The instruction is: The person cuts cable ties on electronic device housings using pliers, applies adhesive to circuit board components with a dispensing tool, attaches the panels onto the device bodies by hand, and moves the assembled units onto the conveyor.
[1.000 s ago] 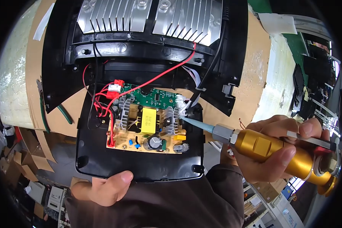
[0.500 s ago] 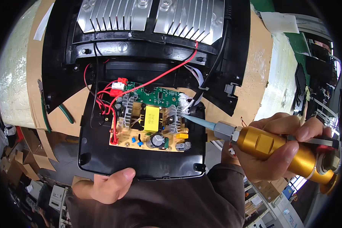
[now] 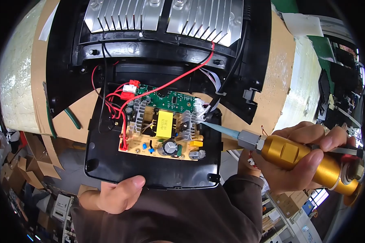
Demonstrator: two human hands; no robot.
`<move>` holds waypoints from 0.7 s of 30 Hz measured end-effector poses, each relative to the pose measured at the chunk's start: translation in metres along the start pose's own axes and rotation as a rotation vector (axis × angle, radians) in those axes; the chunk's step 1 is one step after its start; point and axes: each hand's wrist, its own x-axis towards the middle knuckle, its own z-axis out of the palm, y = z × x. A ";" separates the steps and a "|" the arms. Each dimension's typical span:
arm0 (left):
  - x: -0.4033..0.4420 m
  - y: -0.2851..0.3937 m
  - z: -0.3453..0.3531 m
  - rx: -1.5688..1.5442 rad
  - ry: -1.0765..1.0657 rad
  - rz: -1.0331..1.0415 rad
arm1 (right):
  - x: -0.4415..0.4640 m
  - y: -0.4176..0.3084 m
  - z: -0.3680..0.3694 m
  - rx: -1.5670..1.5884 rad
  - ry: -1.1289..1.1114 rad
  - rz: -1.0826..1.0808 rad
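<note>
My right hand [image 3: 298,162] is wrapped round a gold dispensing tool [image 3: 286,153]. Its pale blue tapered nozzle [image 3: 223,130] points left, its tip at the white connector [image 3: 200,110] on the right edge of the green circuit board [image 3: 170,99]. Below that lies a tan power board [image 3: 154,150] with a yellow transformer [image 3: 164,124], capacitors and small heat sinks. Both boards sit in a black plastic cover [image 3: 121,172]. My left hand [image 3: 119,194] grips the cover's near edge, thumb on top and fingers hidden beneath.
A large black housing [image 3: 129,50] with two finned aluminium heat sinks [image 3: 207,20] stands behind, joined by red and black wires [image 3: 178,77]. Green-handled pliers [image 3: 73,118] lie at the left on cardboard [image 3: 280,65]. Cardboard boxes [image 3: 38,162] are at the lower left.
The cover with its boards has shifted slightly right and up in view. The dispensing tool and my right hand have moved right too, the nozzle tip staying by the white connector.
</note>
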 end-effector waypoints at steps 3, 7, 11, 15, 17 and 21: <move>-0.001 0.001 -0.002 -0.018 -0.014 -0.032 | 0.002 -0.001 -0.002 -0.009 -0.002 -0.001; 0.005 0.000 0.013 -0.023 0.045 0.015 | 0.004 -0.004 -0.005 -0.040 -0.008 0.005; 0.010 0.001 -0.006 0.277 -0.087 0.147 | 0.009 -0.005 0.003 -0.077 -0.011 0.005; 0.016 0.005 -0.012 0.564 -0.243 0.345 | 0.020 -0.008 0.018 -0.120 -0.010 -0.017; 0.016 0.009 -0.010 0.443 -0.144 0.216 | 0.023 -0.012 0.025 -0.134 -0.027 -0.033; 0.019 0.009 -0.020 0.491 -0.186 0.240 | 0.031 -0.019 0.034 -0.128 -0.080 0.006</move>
